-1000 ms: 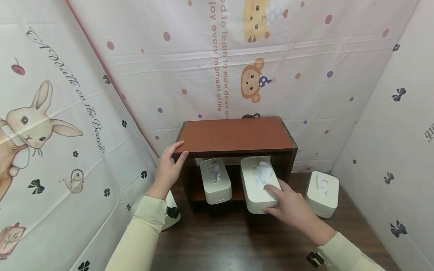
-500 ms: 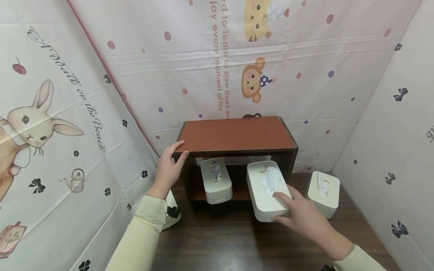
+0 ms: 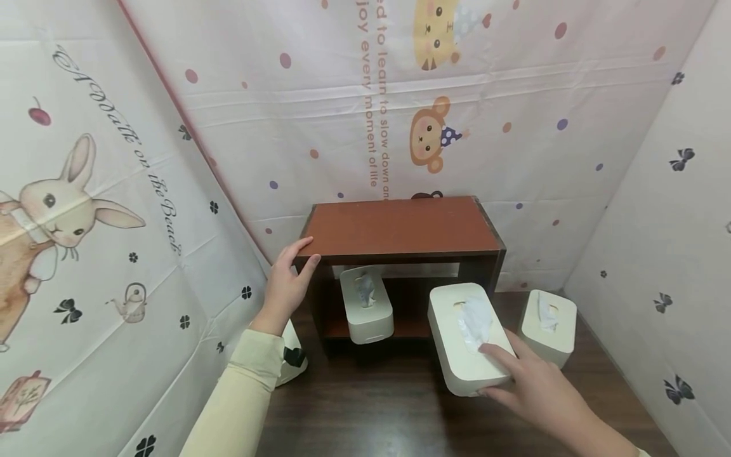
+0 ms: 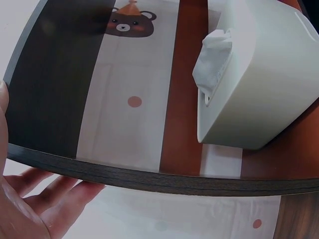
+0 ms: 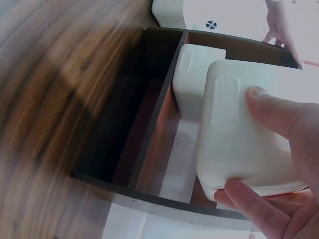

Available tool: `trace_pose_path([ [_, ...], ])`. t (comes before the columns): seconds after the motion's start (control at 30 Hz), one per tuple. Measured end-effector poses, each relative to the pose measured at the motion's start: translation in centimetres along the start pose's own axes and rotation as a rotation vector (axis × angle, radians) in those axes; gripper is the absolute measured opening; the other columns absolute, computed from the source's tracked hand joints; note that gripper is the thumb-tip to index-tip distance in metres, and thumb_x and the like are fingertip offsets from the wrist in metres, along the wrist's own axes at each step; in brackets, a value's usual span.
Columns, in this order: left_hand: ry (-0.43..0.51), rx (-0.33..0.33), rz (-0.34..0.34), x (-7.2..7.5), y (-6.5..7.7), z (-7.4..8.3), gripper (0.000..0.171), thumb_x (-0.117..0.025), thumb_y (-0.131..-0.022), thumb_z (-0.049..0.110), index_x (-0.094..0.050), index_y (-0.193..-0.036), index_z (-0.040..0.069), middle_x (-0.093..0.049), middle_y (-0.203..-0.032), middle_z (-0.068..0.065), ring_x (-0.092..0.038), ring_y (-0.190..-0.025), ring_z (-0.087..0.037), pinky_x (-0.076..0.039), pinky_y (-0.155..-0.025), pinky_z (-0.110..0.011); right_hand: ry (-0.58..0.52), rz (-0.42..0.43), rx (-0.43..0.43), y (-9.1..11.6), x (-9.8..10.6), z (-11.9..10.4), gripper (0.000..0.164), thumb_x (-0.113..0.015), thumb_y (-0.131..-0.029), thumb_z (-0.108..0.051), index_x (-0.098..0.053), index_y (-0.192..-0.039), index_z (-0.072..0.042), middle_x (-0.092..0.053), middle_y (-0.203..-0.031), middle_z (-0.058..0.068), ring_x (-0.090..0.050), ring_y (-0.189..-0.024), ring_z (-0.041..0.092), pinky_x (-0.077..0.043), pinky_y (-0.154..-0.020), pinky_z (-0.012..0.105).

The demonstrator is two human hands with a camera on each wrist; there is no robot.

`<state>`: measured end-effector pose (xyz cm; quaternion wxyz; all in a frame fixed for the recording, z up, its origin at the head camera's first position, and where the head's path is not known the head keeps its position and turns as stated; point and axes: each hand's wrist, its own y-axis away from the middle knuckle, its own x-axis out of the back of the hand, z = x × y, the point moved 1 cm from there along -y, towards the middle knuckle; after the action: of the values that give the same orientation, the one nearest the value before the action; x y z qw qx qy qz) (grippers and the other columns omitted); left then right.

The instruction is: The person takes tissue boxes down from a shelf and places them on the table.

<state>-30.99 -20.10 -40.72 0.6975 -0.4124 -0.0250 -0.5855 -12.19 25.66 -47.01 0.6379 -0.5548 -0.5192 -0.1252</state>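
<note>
My right hand (image 3: pixel 533 384) grips a white tissue box (image 3: pixel 462 330) by its front right corner, thumb on the front face and fingers along the side. Tissue pokes out of its slot. In the right wrist view that tissue box (image 5: pixel 234 129) is held before the brown shelf unit (image 5: pixel 149 186). My left hand (image 3: pixel 285 282) rests at the top left corner of the shelf unit (image 3: pixel 400 228); the left wrist view has its fingers (image 4: pixel 67 204) extended along the side panel. A second tissue box (image 3: pixel 368 311) stands inside on the left, sticking out in front.
A third tissue box (image 3: pixel 551 320) stands on the dark wooden floor (image 3: pixel 377 406), right of the shelf unit. Partly behind my left forearm is a white object (image 3: pixel 291 355) with a dark patch. Printed curtains (image 3: pixel 217 127) hang close around the back and sides.
My right hand has drawn the tissue box forward and to the right, out of the shelf unit's right part. The left hand keeps its place on the corner.
</note>
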Motion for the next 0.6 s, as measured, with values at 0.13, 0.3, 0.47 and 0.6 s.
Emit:
trace_pose_path([
  [0.13, 0.000, 0.001, 0.001, 0.1, 0.0, 0.0, 0.054, -0.067, -0.108, 0.056, -0.063, -0.156, 0.032, -0.057, -0.159, -0.007, -0.051, -0.149, -0.033, -0.041, -0.117, -0.063, 0.003, 0.027, 0.027, 0.8, 0.4, 0.0, 0.084, -0.109, -0.057, -0.027, -0.071, -0.132, -0.025, -0.061, -0.144, 0.020, -0.068, -0.067, 0.013, -0.059, -0.058, 0.037],
  [0.3, -0.004, 0.012, -0.003, 0.1, 0.1, 0.0, 0.055, -0.067, -0.108, 0.057, -0.062, -0.156, 0.032, -0.057, -0.159, -0.007, -0.051, -0.150, -0.032, -0.040, -0.118, -0.063, 0.011, 0.016, -0.007, 1.6, 1.1, 0.1, 0.085, -0.109, -0.056, -0.027, -0.071, -0.132, -0.024, -0.059, -0.149, 0.025, -0.070, -0.067, 0.017, -0.060, -0.058, 0.039],
  [0.47, -0.004, 0.018, -0.009, 0.1, 0.1, 0.1, 0.055, -0.067, -0.108, 0.055, -0.062, -0.157, 0.031, -0.057, -0.159, -0.007, -0.051, -0.149, -0.032, -0.041, -0.118, -0.062, 0.025, 0.012, -0.037, 2.4, 1.8, 0.3, 0.085, -0.110, -0.053, -0.025, -0.073, -0.130, -0.024, -0.060, -0.147, 0.022, -0.069, -0.069, 0.017, -0.059, -0.057, 0.037],
  [0.6, -0.009, 0.015, -0.008, 0.0, 0.0, 0.2, 0.054, -0.068, -0.108, 0.054, -0.062, -0.156, 0.031, -0.057, -0.159, -0.007, -0.052, -0.149, -0.032, -0.041, -0.118, -0.062, 0.038, 0.002, -0.088, 3.1, 2.2, 0.5, 0.083, -0.110, -0.053, -0.027, -0.073, -0.127, -0.026, -0.062, -0.138, 0.015, -0.062, -0.066, 0.011, -0.054, -0.054, 0.034],
])
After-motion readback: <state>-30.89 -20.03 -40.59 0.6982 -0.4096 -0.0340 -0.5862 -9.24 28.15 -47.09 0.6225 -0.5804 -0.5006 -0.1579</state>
